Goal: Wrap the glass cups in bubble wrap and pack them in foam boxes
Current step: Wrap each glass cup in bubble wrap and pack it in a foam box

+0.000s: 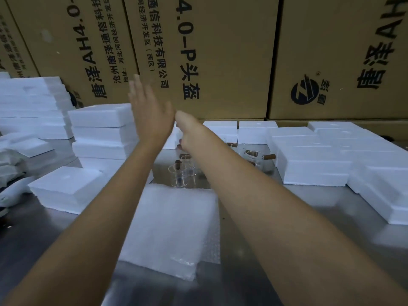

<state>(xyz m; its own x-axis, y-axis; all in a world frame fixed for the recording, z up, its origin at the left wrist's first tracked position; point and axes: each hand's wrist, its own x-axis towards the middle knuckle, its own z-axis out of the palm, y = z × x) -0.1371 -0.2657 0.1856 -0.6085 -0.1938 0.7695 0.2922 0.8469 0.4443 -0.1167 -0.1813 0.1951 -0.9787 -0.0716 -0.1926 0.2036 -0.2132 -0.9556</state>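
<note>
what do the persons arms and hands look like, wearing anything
Both arms are bare from the bottom edge of the head view up to the wrists: no sleeves show. The left hand and right hand wear no gloves, and no watch, ring or bracelet is visible, though motion blur softens the fingers.

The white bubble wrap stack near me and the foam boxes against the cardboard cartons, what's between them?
In the head view, clear glass cups with brown handles stand on the metal table.

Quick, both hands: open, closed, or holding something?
Left hand: open, fingers straight, raised above the table, holding nothing.
Right hand: cannot be told; fingers point away, hidden behind the knuckles.
</note>
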